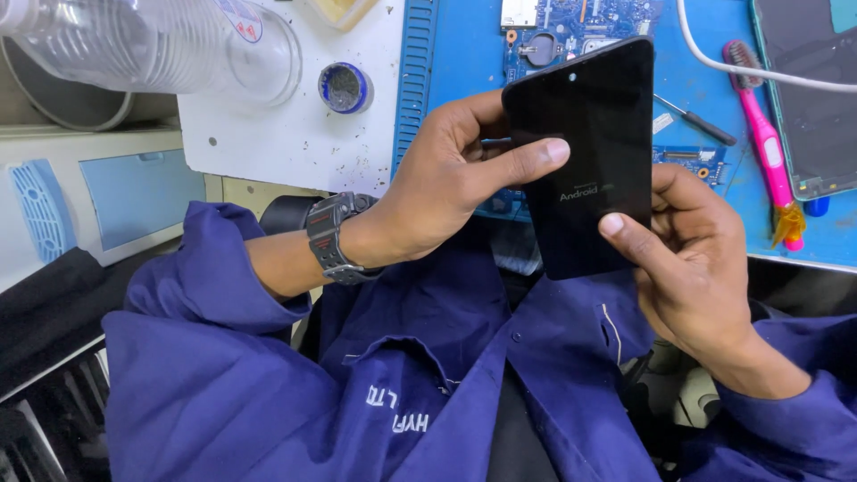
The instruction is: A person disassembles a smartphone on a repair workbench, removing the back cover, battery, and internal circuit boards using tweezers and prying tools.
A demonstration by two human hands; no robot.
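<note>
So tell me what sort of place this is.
Probably a phone or electronics repair bench: both hands hold a black smartphone above a blue work mat bearing a bare circuit board, a small screwdriver and a pink brush.

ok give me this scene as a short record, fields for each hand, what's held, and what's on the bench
held: black phone, upright, dark screen facing the camera
left hand: grips the phone's left edge, thumb across the screen; dark wristwatch on the wrist
right hand: holds the phone's lower right, thumb on the screen
bench: blue mat with circuit board, screwdriver, pink toothbrush, white cable
left side: clear plastic bottle lying on a white board
clothing: blue work jacket
</note>
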